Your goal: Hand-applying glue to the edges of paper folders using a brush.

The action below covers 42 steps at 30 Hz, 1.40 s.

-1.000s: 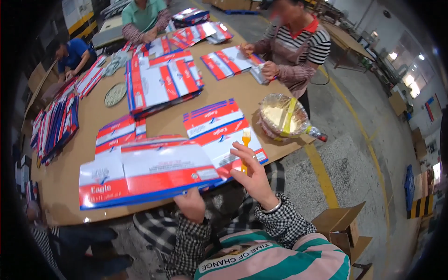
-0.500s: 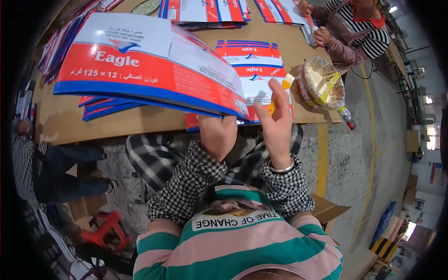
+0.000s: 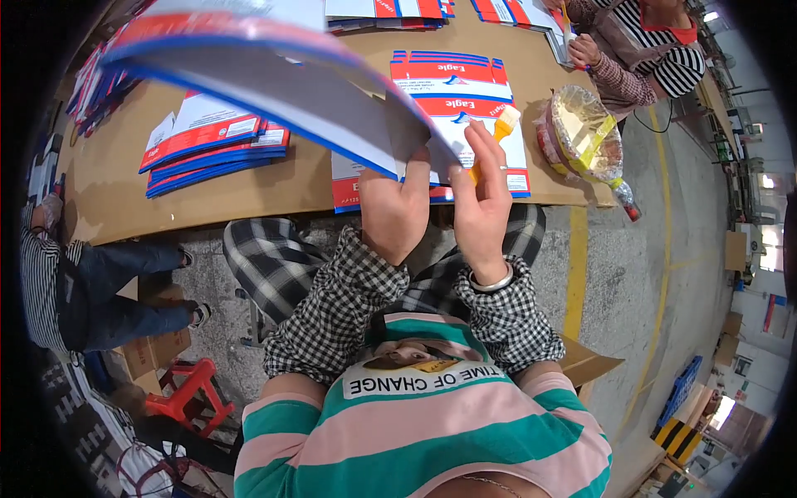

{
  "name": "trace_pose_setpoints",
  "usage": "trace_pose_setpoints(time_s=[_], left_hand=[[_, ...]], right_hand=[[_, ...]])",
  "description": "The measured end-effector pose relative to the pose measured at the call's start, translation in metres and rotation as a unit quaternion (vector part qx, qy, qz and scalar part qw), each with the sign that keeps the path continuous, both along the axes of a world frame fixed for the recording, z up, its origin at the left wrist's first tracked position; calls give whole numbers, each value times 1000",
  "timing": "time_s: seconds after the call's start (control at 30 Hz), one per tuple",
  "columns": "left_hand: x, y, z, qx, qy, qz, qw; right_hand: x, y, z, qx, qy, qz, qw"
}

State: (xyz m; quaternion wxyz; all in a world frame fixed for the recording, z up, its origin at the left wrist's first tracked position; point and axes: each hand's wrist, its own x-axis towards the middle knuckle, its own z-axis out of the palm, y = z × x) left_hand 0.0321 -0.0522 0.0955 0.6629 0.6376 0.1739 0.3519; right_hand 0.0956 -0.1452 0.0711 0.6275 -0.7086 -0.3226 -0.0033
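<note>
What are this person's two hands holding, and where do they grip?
Left hand grips the near edge of a raised red, white and blue flattened carton; right hand holds a small yellow-handled brush.

Lighting even and bright, from overhead hall lamps. Soft shadow under the table (image 3: 124, 199) edge. Glare at far right windows. Strong fisheye bending and black vignette at rim. Lifted sheet (image 3: 274, 75) slightly blurred.

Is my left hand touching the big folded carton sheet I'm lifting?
Touching. The head view shows the left hand gripping the lower edge of the raised carton sheet, fingers against it with no gap.
</note>
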Motion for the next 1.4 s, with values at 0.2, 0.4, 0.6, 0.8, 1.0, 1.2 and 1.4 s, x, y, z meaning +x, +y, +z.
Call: trace_pose_setpoints(time_s=[0.2,0.4,0.6,0.8,1.0,1.2,1.4], left_hand=[[-3,-9,-10,-54,-8,42,998],[-2,-15,-3,-273,13,-19,962],[-2,-11,-6,-273,4,-47,961],[-2,-14,-7,-265,-6,-50,963],[1,-19,-1,-284,-6,-23,959],[-3,-12,-10,-398,28,-82,913],[-1,-11,-20,-318,3,-113,941]], right_hand=[[-2,8,4,65,22,-58,996],[1,4,5,42,-4,-52,998],[-1,1,5,26,-5,-45,999],[-1,3,5,62,40,-59,996],[4,3,7,67,16,-55,996],[2,3,5,37,-18,-21,999],[4,0,8,26,-55,-1,998]])
